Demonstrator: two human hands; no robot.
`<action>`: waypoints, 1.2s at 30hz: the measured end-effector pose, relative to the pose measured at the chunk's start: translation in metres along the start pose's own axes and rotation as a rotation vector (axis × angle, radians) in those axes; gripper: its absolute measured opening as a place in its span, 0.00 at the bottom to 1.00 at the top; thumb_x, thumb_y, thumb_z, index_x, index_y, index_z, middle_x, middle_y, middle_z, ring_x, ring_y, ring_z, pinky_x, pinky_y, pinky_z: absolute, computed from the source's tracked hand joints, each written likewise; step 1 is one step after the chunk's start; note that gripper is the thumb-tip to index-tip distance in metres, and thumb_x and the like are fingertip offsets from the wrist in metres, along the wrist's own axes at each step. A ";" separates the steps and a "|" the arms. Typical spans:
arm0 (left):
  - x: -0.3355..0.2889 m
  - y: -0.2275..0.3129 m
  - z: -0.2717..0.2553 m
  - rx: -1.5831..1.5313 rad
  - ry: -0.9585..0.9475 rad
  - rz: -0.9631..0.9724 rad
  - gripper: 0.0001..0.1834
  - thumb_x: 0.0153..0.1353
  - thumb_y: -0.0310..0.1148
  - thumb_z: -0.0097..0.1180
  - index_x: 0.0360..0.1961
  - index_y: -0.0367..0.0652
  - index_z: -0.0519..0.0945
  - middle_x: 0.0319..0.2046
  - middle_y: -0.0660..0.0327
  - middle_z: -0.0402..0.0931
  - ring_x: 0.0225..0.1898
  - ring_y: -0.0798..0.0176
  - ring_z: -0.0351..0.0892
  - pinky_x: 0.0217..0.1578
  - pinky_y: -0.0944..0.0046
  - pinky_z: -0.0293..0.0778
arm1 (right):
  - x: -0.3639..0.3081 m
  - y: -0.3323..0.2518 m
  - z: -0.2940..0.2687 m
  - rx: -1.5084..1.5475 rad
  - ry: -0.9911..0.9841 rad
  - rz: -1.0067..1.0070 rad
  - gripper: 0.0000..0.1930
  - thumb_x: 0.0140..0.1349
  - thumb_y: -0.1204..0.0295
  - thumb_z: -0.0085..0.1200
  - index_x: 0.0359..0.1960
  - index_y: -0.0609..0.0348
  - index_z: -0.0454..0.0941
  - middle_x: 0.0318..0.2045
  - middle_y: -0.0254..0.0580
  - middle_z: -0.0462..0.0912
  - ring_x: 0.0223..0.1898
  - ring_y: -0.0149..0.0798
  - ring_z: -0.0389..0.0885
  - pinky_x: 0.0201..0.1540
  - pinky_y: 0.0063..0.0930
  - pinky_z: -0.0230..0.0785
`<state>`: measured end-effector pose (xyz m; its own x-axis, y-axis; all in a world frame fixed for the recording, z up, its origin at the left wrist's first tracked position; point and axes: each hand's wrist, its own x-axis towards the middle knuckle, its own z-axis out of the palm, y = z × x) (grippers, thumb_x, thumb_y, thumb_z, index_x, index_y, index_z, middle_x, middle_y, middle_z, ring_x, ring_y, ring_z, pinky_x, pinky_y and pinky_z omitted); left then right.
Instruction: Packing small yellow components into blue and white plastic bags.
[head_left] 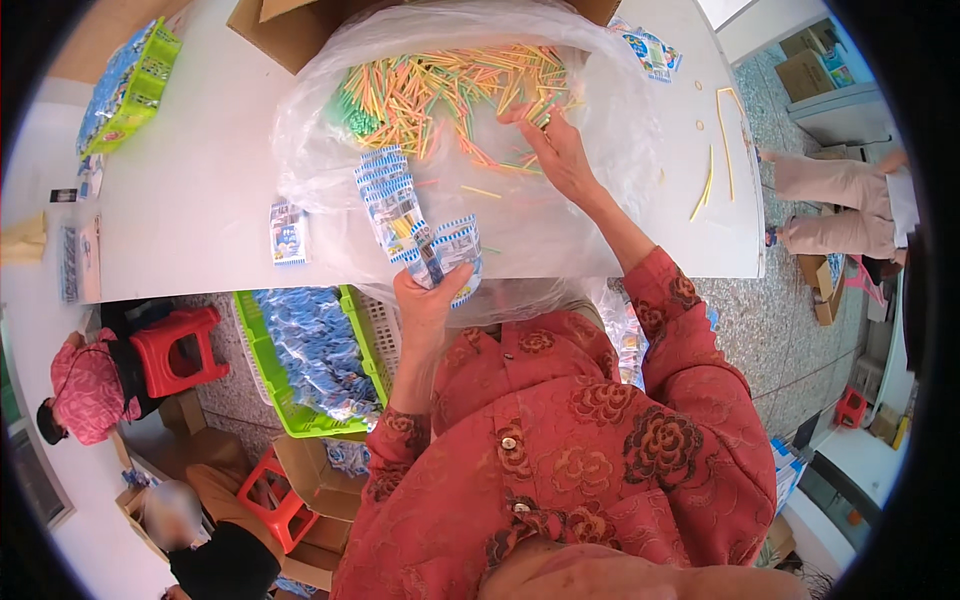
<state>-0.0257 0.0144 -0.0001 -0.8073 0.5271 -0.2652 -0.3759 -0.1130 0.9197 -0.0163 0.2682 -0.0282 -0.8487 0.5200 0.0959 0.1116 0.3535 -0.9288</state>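
My left hand (432, 298) is closed round several blue-and-white printed packets (460, 250). A row of overlapping packets (385, 185) runs from that hand up toward the pile. Thin yellow, pink and green sticks (430, 90) lie heaped on a clear plastic sheet (320, 110). At the right side of the heap, my right hand (558, 150) has its fingers pinched together over a few of these sticks. Its fingertips partly hide what they grip. One more packet (288, 232) lies flat on the white table (200, 200), left of my left hand.
A cardboard box (262, 35) stands at the far edge. Green baskets hold blue packets: one at far left (150, 85), one below the table (290, 425). Red stools (180, 350) and two people sit at left. Another person (835, 205) stands at right. Loose yellow strips (708, 185) lie at the table's right.
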 end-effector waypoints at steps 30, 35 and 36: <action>-0.002 -0.003 0.008 0.025 0.005 -0.033 0.15 0.48 0.20 0.60 0.39 0.35 0.78 0.34 0.62 0.79 0.33 0.72 0.77 0.37 0.71 0.71 | 0.014 0.033 0.029 0.282 0.129 -0.171 0.07 0.60 0.74 0.48 0.39 0.60 0.74 0.25 0.30 0.70 0.28 0.23 0.68 0.31 0.17 0.64; -0.001 0.000 0.010 0.025 0.001 -0.035 0.14 0.48 0.21 0.60 0.39 0.35 0.78 0.34 0.62 0.79 0.33 0.72 0.77 0.37 0.71 0.72 | 0.029 0.029 0.025 0.509 0.258 0.014 0.09 0.62 0.71 0.46 0.37 0.64 0.74 0.18 0.29 0.69 0.22 0.22 0.66 0.27 0.15 0.62; -0.001 0.001 0.009 0.045 -0.003 -0.032 0.14 0.48 0.20 0.60 0.39 0.34 0.78 0.34 0.62 0.79 0.34 0.71 0.77 0.37 0.71 0.72 | 0.029 0.025 0.023 0.509 0.243 0.015 0.09 0.62 0.71 0.46 0.37 0.64 0.74 0.18 0.29 0.69 0.22 0.22 0.66 0.27 0.15 0.62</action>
<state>-0.0210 0.0209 0.0040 -0.7938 0.5326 -0.2936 -0.3804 -0.0582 0.9230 -0.0497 0.2741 -0.0571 -0.6986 0.7077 0.1054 -0.1918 -0.0434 -0.9805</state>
